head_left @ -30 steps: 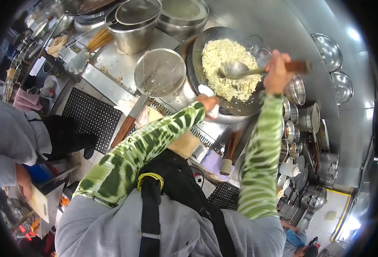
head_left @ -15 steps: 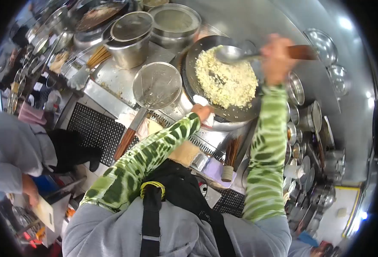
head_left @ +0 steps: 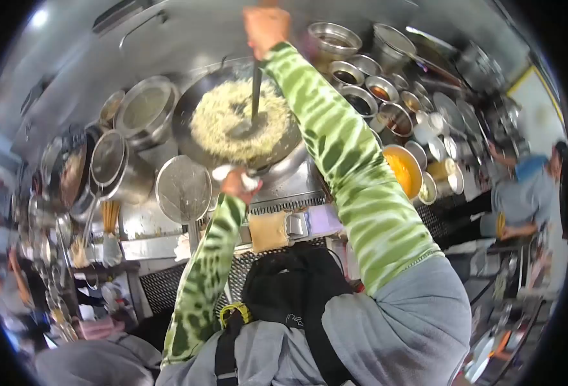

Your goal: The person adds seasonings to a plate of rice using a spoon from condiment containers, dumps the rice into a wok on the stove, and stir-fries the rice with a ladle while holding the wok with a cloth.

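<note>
My right hand (head_left: pixel 268 29) is wrapped round the handle of a wok ladle (head_left: pixel 256 96), held steeply above the wok (head_left: pixel 187 125). The ladle's head rests in the pale yellow, grainy food (head_left: pixel 216 122), which looks like fried rice with egg. At the wok's near edge, my left hand (head_left: pixel 238 186) is closed on a folded white cloth (head_left: pixel 223 172) against the rim. A round mesh strainer (head_left: pixel 183 190) lies just left of that hand.
Steel bowls of dark sauces (head_left: pixel 358 100) and a bowl of orange-yellow liquid (head_left: pixel 401 172) stand to the right. Lidded pots (head_left: pixel 146 112) and a pot with a sieve (head_left: pixel 126 174) are on the left. Co-workers are at both sides, one person (head_left: pixel 522 199) at far right.
The view has swung to the right. My right hand has brought the ladle from above the wok's far side down into the food, its handle now steep. My left hand still holds the cloth at the rim.
</note>
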### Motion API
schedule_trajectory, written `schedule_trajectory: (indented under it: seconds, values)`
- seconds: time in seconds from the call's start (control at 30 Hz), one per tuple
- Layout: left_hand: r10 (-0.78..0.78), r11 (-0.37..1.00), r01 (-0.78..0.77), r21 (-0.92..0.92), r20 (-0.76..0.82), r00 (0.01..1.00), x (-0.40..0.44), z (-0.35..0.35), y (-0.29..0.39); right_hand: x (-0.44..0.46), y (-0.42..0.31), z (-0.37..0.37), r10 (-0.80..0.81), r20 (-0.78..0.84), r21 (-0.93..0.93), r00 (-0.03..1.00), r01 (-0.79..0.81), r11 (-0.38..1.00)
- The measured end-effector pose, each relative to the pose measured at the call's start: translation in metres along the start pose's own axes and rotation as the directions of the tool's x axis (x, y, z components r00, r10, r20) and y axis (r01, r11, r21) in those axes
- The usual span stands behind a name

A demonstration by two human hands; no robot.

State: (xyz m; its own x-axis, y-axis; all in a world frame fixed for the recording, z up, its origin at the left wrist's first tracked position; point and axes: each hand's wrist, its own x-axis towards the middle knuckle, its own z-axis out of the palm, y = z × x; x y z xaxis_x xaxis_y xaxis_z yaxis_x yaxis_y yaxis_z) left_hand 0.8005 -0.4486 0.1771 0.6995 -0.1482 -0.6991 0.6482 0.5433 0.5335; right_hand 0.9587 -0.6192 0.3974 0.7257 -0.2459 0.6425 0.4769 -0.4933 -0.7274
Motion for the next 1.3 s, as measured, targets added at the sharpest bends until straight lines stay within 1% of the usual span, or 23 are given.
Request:
schedule_trajectory:
  seconds: [0.07,0.13,0.23,0.27,0.3,0.43,0.47,0.53,0.57,0.6,0.67,0.7,0.77,0.8,0.9,0.93,0.97,1.07,1.1,1.17,1.2,1.23,1.3]
  values:
    - [0.004,1.0,-0.008,0.017,0.18,0.984,-0.053,-0.017,-0.007,-0.001,-0.055,-0.037,0.038,0.084,0.437,0.996,-0.071,0.897]
    - [-0.046,0.994,0.006,0.11,0.374,0.926,-0.119,-0.008,0.01,-0.038,-0.114,-0.077,-0.155,0.094,0.6,0.983,0.069,0.797]
    - [-0.202,0.972,0.215,-0.097,0.127,0.971,-0.037,-0.003,0.028,-0.076,-0.116,-0.017,0.124,-0.09,0.384,0.988,-0.081,0.92]
    - [-0.043,0.999,0.046,-0.023,0.133,0.99,-0.007,-0.029,-0.003,-0.086,-0.11,0.012,0.252,-0.168,0.304,0.953,-0.194,0.933]
    - [0.126,0.99,-0.134,0.037,0.173,0.977,0.013,-0.044,-0.03,-0.079,-0.074,0.037,0.054,-0.324,0.229,0.945,0.023,0.973]
    - [-0.088,0.994,0.092,-0.057,0.058,0.994,-0.047,-0.091,-0.075,-0.017,-0.073,-0.015,0.207,0.043,0.646,0.977,-0.185,0.74]
    - [-0.065,0.998,0.06,0.034,0.173,0.983,-0.102,-0.063,-0.055,-0.016,-0.101,-0.035,0.278,0.009,0.609,0.961,-0.226,0.76]
    - [0.146,0.702,-0.491,0.516,0.57,0.808,-0.13,-0.05,-0.016,-0.037,-0.108,-0.036,0.335,-0.072,0.51,0.939,-0.254,0.822]
    - [0.089,0.061,-0.843,0.534,0.838,0.538,-0.106,-0.059,0.007,-0.054,-0.093,-0.022,0.304,-0.121,0.457,0.945,-0.219,0.862]
    - [0.119,0.012,-0.87,0.494,0.863,0.491,-0.097,-0.031,0.023,-0.067,-0.085,-0.004,0.246,-0.162,0.42,0.956,-0.159,0.894]
    - [0.269,0.622,-0.526,0.58,0.473,0.839,-0.054,-0.027,0.014,-0.088,-0.075,0.032,0.11,-0.251,0.367,0.962,-0.01,0.93]
    - [-0.025,0.986,0.02,0.168,0.029,0.999,0.007,-0.039,-0.02,-0.092,-0.067,0.047,0.042,-0.313,0.329,0.949,0.067,0.942]
    - [0.078,0.996,-0.08,0.027,0.079,0.994,0.017,-0.064,-0.065,-0.067,-0.046,0.025,-0.051,-0.259,-0.128,0.964,0.018,0.992]
    - [-0.052,0.999,0.053,0.002,0.116,0.992,-0.014,-0.068,-0.068,-0.052,-0.051,0.001,-0.043,-0.157,-0.168,0.987,0.016,0.986]
    - [-0.186,0.982,0.19,0.002,0.221,0.957,-0.085,-0.067,-0.04,-0.021,-0.118,-0.084,0.044,0.216,0.41,0.975,-0.131,0.903]
    - [-0.158,0.987,0.159,0.014,0.232,0.96,-0.093,-0.054,-0.023,-0.033,-0.129,-0.071,0.06,0.007,0.546,0.998,-0.054,0.836]
    - [-0.119,0.993,0.119,0.016,0.24,0.963,-0.088,-0.04,-0.007,-0.047,-0.139,-0.061,-0.128,-0.064,0.578,0.99,0.141,0.804]
    - [0.374,0.884,-0.454,0.108,0.418,0.828,0.029,-0.041,-0.02,-0.093,-0.13,0.012,0.107,-0.213,0.359,0.971,-0.024,0.933]
    - [-0.014,0.992,0.036,-0.121,0.175,0.985,0.027,-0.032,-0.028,-0.096,-0.089,0.035,-0.075,-0.275,0.305,0.959,0.16,0.939]
    - [0.08,0.997,-0.08,0.006,0.068,0.995,0.014,-0.052,-0.056,-0.118,-0.085,0.02,0.112,0.101,0.38,0.988,-0.143,0.914]
    - [0.065,0.998,-0.066,0.018,0.049,0.997,0.021,-0.067,-0.074,-0.126,-0.075,0.006,-0.021,0.313,0.277,0.95,-0.07,0.958]
    - [0.051,0.998,-0.051,0.029,0.03,0.998,0.029,-0.083,-0.091,-0.152,-0.076,-0.018,-0.177,0.596,0.08,0.783,0.161,0.984]
    - [0.255,0.965,-0.26,0.041,0.101,0.962,-0.012,-0.081,-0.08,-0.199,-0.118,-0.054,-0.29,0.944,0.124,0.157,0.647,0.753]
